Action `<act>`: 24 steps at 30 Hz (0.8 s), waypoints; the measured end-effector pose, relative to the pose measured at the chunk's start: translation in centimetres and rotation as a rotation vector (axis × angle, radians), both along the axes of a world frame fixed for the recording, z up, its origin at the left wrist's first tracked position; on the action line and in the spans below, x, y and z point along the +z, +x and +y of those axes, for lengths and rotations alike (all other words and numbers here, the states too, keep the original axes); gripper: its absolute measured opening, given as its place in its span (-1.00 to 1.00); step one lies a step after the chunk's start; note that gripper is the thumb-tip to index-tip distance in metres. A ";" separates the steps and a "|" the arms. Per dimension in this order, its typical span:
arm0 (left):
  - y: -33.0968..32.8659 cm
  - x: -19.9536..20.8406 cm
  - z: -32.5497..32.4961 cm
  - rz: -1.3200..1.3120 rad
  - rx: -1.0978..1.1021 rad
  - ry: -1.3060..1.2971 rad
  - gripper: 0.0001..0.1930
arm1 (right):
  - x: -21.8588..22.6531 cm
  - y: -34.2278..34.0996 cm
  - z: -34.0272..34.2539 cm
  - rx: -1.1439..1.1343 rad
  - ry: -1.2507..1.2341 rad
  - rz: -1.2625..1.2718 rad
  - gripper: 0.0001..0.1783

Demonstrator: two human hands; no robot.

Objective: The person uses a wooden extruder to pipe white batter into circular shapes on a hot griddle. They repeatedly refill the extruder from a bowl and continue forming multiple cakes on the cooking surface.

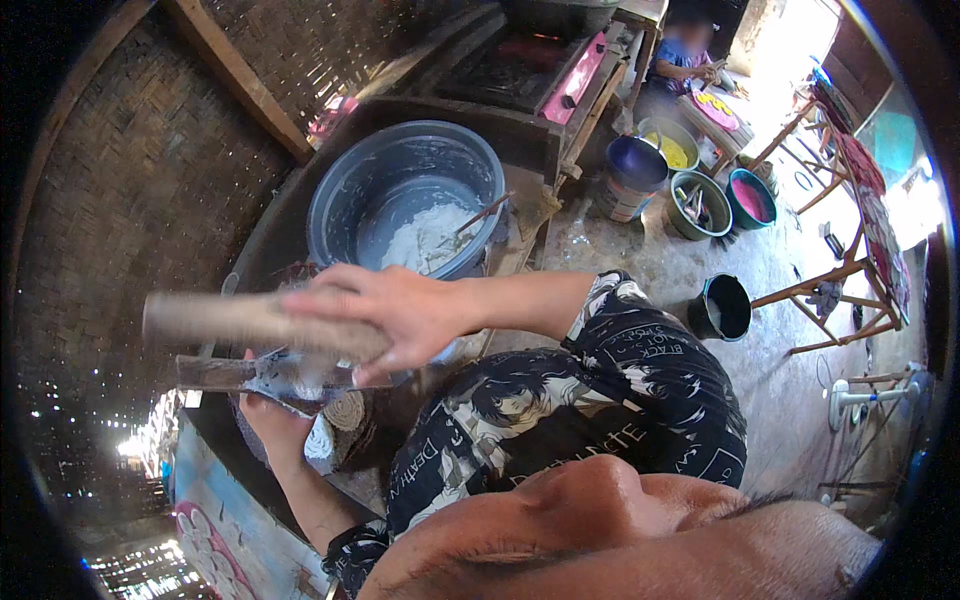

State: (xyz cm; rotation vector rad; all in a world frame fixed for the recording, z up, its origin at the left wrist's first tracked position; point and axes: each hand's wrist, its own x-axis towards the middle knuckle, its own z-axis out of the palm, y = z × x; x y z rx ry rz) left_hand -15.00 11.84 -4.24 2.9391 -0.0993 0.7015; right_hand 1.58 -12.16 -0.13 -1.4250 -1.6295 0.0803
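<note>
We find the pale wooden piece [235, 322], blurred, within the fingers [335, 302] of the right hand [410, 308]; these are closed over its near end, and the rest extends leftward past them. Just below those fingers we record a dark wooden bar [215, 373], gripped by the fingers of the left hand [275, 425], whose hold is partly hidden. A whitish, blurred patch lies at the middle of the bar, just beside the left fingers; we cannot tell its nature. Near the left fingers, to their lower right, we note a pale coiled round item [345, 411].

Beyond the right fingers stands a grey-blue basin [330, 190] containing white paste [430, 237], with a thin stick [485, 213] leaning in it. Well to the right of the fingers, we observe a black bucket [722, 308] on the floor [640, 265] and, farther off, a seated person [680, 65].
</note>
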 end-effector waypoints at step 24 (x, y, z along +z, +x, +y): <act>-2.8 -3.9 -0.9 -0.307 0.032 -1.114 -0.25 | 1.8 -3.3 4.9 0.227 -0.130 0.007 0.12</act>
